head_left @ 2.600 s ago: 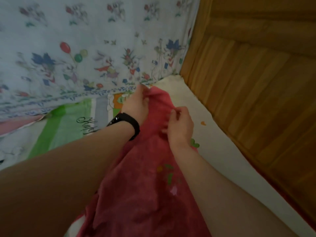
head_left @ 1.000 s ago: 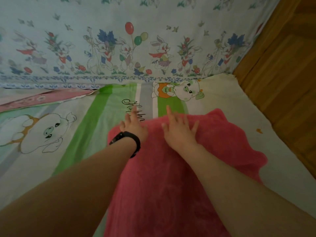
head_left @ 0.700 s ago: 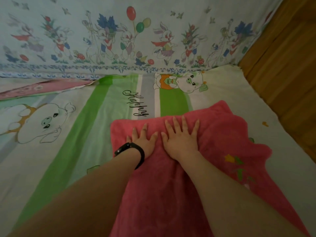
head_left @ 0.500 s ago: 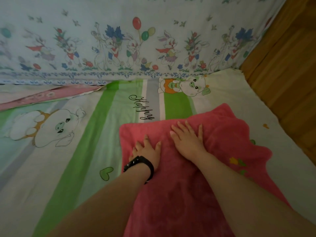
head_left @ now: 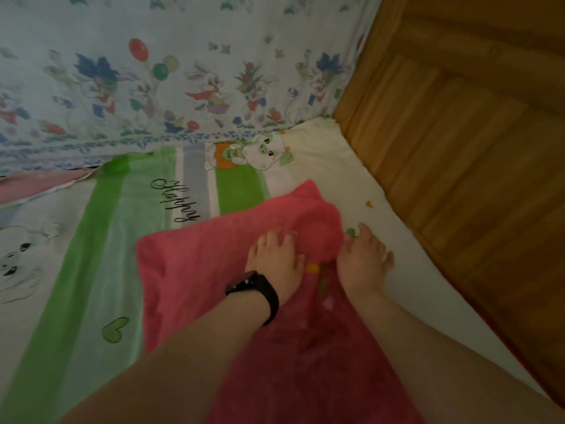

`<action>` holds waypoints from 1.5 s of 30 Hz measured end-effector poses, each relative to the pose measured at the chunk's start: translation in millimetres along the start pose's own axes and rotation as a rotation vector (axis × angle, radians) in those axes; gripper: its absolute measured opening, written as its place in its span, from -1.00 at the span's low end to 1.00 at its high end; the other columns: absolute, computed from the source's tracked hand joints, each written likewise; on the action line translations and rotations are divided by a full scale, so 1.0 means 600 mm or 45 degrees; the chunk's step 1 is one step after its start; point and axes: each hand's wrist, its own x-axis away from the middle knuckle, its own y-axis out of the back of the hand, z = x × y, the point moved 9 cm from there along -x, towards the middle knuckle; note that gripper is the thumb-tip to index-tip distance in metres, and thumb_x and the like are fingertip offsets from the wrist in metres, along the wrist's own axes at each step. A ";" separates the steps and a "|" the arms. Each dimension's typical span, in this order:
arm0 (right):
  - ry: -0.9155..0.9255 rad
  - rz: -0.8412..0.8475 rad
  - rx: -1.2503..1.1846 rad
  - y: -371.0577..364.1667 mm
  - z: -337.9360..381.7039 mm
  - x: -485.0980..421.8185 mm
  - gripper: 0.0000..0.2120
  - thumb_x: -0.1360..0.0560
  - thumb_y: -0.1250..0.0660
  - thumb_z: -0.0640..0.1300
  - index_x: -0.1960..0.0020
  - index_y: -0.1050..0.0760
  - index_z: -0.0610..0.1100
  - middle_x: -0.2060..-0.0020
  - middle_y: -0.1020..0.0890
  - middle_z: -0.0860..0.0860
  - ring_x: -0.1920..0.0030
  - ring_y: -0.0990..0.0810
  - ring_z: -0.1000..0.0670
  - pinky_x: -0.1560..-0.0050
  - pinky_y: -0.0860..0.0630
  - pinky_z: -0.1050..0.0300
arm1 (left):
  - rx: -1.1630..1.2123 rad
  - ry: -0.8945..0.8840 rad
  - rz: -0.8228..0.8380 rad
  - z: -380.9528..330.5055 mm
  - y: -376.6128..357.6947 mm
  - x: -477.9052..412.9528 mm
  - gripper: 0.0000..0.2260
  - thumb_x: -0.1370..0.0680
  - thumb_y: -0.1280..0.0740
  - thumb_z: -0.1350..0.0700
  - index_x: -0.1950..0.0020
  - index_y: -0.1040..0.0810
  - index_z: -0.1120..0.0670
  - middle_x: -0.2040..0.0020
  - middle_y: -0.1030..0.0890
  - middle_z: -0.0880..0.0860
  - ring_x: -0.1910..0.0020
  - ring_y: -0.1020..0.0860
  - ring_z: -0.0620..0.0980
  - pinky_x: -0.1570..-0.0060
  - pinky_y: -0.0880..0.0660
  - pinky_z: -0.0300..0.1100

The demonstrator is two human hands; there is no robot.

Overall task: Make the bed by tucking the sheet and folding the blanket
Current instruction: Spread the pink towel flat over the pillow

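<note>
Left hand [head_left: 275,258] and right hand [head_left: 363,261] rest flat on the pink blanket [head_left: 195,270].
Both lie spread, gripping nothing; the right hand sits at the blanket's right edge, with the striped sheet [head_left: 101,240] beneath the blanket.

I am facing a far wall draped with a pale cloth [head_left: 189,75] printed with rabbits and balloons. On the right, a slatted wooden panel [head_left: 458,142] is meeting it, and dim light is falling throughout.
</note>
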 end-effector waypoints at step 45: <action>0.912 0.862 0.671 0.206 -0.256 0.467 -0.35 -0.34 -0.29 0.27 -0.36 -0.41 0.02 -0.33 -0.43 0.01 -0.28 -0.45 -0.05 -0.26 -0.40 0.06 | -0.422 -0.338 0.491 -0.159 -0.141 0.644 -0.32 -0.55 -0.10 -0.20 -0.54 0.08 0.07 -0.54 0.12 0.15 -0.53 0.19 0.14 -0.38 0.21 0.35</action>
